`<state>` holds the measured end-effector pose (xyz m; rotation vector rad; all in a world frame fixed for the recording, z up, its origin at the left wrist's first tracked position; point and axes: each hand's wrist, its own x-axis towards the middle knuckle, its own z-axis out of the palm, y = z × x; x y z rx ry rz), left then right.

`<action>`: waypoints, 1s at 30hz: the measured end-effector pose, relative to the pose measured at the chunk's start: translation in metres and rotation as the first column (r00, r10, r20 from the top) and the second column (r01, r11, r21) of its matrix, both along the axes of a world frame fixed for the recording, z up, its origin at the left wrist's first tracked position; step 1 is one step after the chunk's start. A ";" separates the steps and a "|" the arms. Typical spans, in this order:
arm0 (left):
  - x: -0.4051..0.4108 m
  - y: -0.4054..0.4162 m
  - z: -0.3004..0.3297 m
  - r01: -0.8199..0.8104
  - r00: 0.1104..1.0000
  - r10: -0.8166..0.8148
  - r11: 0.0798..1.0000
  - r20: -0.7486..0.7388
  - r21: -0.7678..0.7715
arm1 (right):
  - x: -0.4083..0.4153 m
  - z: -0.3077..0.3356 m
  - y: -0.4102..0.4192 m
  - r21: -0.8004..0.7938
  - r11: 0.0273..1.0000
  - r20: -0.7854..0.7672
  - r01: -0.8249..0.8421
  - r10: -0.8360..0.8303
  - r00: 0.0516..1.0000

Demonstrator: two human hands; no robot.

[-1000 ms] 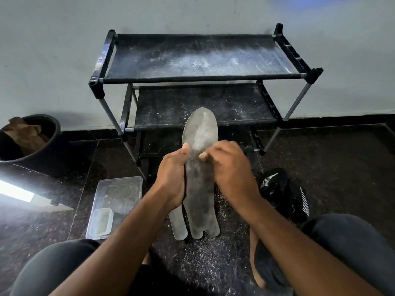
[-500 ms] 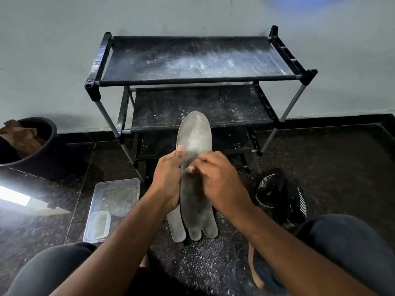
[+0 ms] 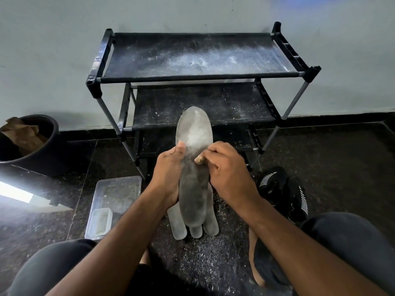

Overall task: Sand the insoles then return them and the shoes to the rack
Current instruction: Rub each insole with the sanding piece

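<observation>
I hold a grey insole (image 3: 193,133) upright in front of me, toe end up and dusted white. My left hand (image 3: 168,167) grips its left edge, thumb on the face. My right hand (image 3: 226,165) presses a small tan piece of sandpaper (image 3: 199,160) against the middle of the insole with curled fingers. Behind the held insole, more grey insoles (image 3: 177,223) stand with their lower ends on the floor. A pair of black shoes with white stripes (image 3: 284,193) lies on the floor to the right. The black three-shelf rack (image 3: 198,79) stands against the wall, its shelves dusty.
A clear plastic box (image 3: 115,201) with a smaller tub inside lies on the floor at the left. A black bucket (image 3: 42,150) with brown paper stands at far left. Sanding dust covers the dark floor between my knees.
My hands and the insole have shifted slightly as the view moved. The right hand's sandpaper stays around the insole's middle.
</observation>
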<state>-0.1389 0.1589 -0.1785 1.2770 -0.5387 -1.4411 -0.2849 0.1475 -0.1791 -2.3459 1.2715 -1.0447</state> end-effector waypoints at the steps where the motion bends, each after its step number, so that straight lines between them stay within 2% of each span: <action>1: 0.000 0.000 0.000 0.002 1.000 -0.002 1.000 -0.012 0.000 | 0.000 0.001 0.001 -0.001 1.000 0.004 0.013 -0.013 1.000; 6: -0.001 0.001 0.002 0.016 0.999 -0.015 1.000 -0.034 0.018 | 0.014 -0.006 0.025 0.043 0.986 -0.094 -0.161 0.164 0.982; 12: -0.007 0.004 0.001 0.042 0.994 -0.042 0.999 -0.099 -0.003 | 0.006 -0.003 0.005 0.059 0.996 0.086 0.070 -0.075 0.993; 14: -0.008 0.004 0.003 0.054 0.990 -0.052 0.999 -0.134 0.009 | 0.008 -0.001 0.010 0.110 0.991 0.143 0.081 -0.096 0.985; 17: -0.008 0.003 0.004 0.056 0.980 -0.047 0.998 -0.191 0.040 | 0.016 -0.001 0.022 0.195 0.980 0.119 0.028 -0.052 0.992; 22: -0.014 0.008 0.007 0.119 0.969 -0.109 0.992 -0.220 0.032 | 0.009 0.004 0.008 0.155 0.974 0.279 0.167 -0.205 0.938; 27: -0.010 0.006 0.007 0.052 0.963 -0.033 0.997 -0.268 0.062 | 0.020 -0.005 0.024 0.157 0.988 0.162 0.000 -0.026 0.986; 30: -0.011 0.008 0.005 0.073 0.945 -0.046 0.995 -0.323 0.073 | 0.013 -0.004 0.013 0.104 0.993 0.185 0.053 -0.071 0.980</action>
